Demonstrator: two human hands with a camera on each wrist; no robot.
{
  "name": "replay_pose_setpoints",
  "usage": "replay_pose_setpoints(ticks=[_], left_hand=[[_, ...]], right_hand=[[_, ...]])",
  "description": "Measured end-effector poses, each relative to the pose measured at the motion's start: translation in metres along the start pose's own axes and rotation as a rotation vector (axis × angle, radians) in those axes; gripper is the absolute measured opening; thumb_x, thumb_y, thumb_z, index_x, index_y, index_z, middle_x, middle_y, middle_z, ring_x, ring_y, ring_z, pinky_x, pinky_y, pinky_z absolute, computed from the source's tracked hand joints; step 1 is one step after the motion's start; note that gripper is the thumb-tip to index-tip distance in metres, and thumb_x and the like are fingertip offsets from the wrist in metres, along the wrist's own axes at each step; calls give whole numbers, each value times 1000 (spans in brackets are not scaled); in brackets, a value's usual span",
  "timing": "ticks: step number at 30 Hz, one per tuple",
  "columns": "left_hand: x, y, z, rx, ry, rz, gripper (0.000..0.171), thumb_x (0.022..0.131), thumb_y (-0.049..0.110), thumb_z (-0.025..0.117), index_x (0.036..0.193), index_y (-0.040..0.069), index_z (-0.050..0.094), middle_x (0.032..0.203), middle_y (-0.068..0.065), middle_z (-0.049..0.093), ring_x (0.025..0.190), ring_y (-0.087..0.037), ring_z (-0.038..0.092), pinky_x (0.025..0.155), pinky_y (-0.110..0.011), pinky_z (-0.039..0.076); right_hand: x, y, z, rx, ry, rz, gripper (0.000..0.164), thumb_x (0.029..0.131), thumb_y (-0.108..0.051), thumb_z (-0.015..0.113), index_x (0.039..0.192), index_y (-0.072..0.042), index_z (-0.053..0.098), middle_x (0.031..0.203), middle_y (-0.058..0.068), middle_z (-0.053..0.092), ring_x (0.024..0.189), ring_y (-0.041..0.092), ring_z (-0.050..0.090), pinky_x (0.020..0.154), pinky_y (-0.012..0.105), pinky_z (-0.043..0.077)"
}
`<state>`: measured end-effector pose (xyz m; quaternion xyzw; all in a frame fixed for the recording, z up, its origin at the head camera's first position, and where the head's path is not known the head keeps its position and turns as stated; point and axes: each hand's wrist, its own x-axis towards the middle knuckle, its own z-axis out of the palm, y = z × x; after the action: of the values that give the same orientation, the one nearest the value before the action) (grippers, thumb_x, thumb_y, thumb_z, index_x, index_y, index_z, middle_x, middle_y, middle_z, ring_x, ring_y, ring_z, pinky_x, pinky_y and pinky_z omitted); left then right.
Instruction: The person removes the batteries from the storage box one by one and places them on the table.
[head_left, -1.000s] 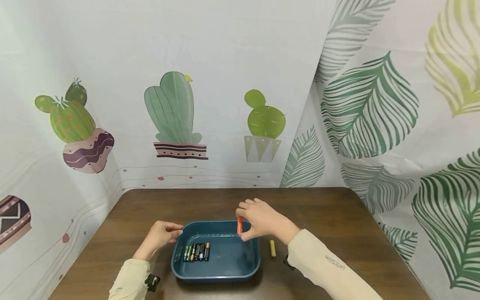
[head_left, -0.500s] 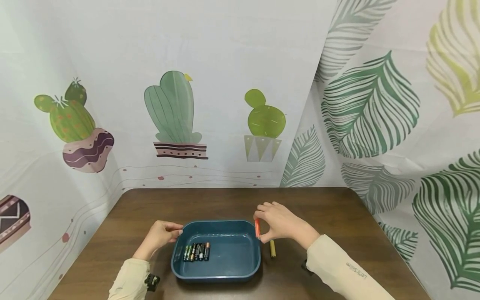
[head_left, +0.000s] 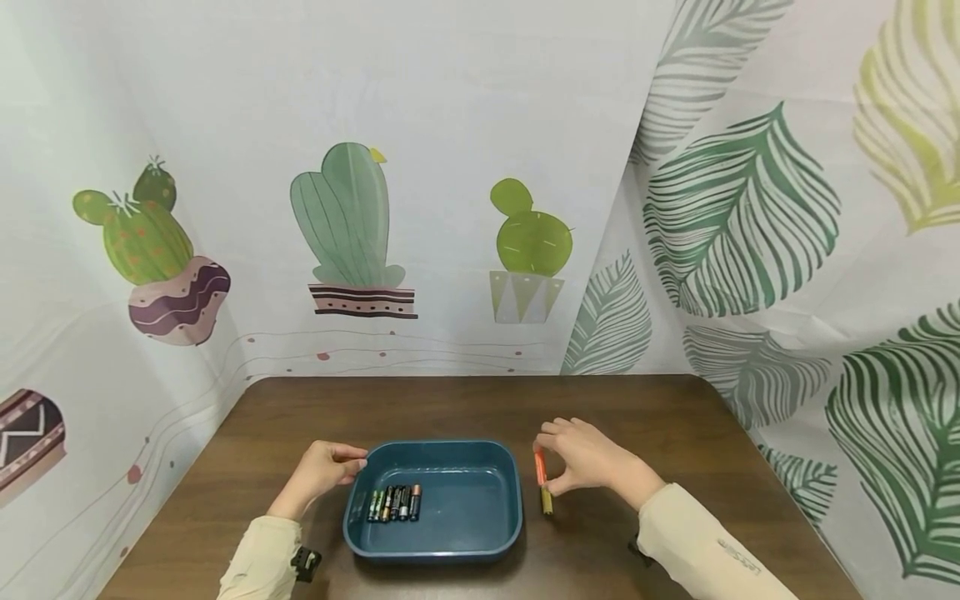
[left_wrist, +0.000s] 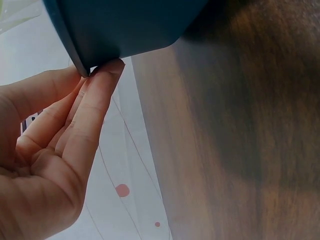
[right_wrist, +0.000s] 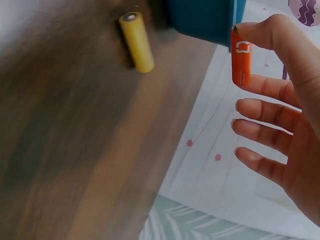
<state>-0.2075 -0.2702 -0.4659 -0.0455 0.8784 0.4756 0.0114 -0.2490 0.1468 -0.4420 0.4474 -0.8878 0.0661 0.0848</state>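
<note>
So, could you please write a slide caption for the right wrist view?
An orange battery, pinched by its ends in the right hand's grip, while a yellow battery lies on the brown table.

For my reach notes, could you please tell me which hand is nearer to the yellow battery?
Right: the right hand is close to the yellow battery, not touching; the left hand is across the blue tray.

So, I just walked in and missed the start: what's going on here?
A person's left hand pinches a blue tray by its rim. The right hand holds an orange battery by its ends, beside the tray. A yellow battery lies on the table, and a row of batteries lies inside the tray.
</note>
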Motion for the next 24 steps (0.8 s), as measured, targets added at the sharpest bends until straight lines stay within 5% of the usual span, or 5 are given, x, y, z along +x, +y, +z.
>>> replay_pose_setpoints(ticks=[24], left_hand=[[1,-4,1,-20,-2,11,17,86,-3,66,101,-9,71,95,-20,70,78,-26,69,68,-39,58]], right_hand=[[-32,18,39,171,-148,99,39,68,-36,82,98,-17,66,79,-9,49,73,4,40,63,23,35]])
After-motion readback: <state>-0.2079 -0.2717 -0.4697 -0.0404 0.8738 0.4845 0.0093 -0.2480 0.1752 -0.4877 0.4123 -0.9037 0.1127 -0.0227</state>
